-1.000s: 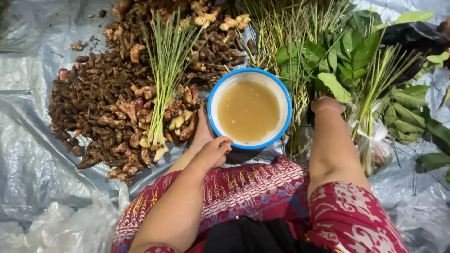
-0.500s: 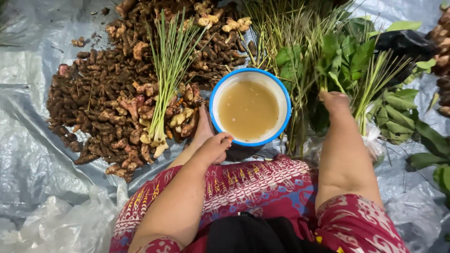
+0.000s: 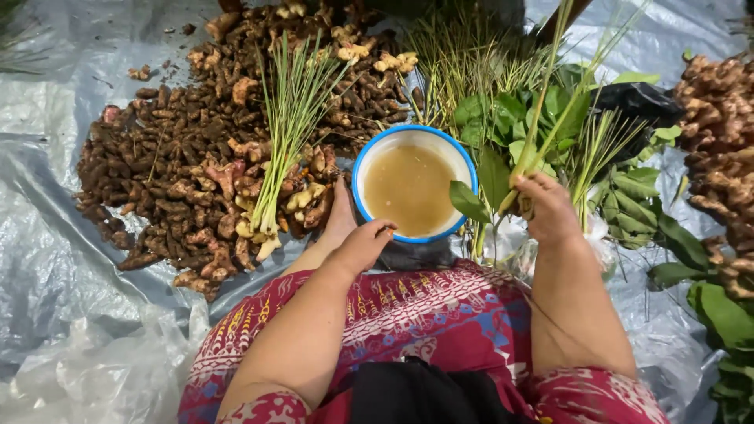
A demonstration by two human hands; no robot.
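One round enamel bowl (image 3: 414, 191), white with a blue rim and holding cloudy tan liquid, sat on the crinkled grey plastic sheet (image 3: 55, 259) near the person's knees. The left hand (image 3: 363, 245) rested on its near rim, fingers loosely curled, gripping nothing. Just right of the bowl, the right hand (image 3: 550, 208) was clamped on a long green stalk (image 3: 542, 102) with one smooth leaf. Knobbly brown roots (image 3: 157, 180) lay heaped left, one lemongrass bundle (image 3: 287, 118) across them.
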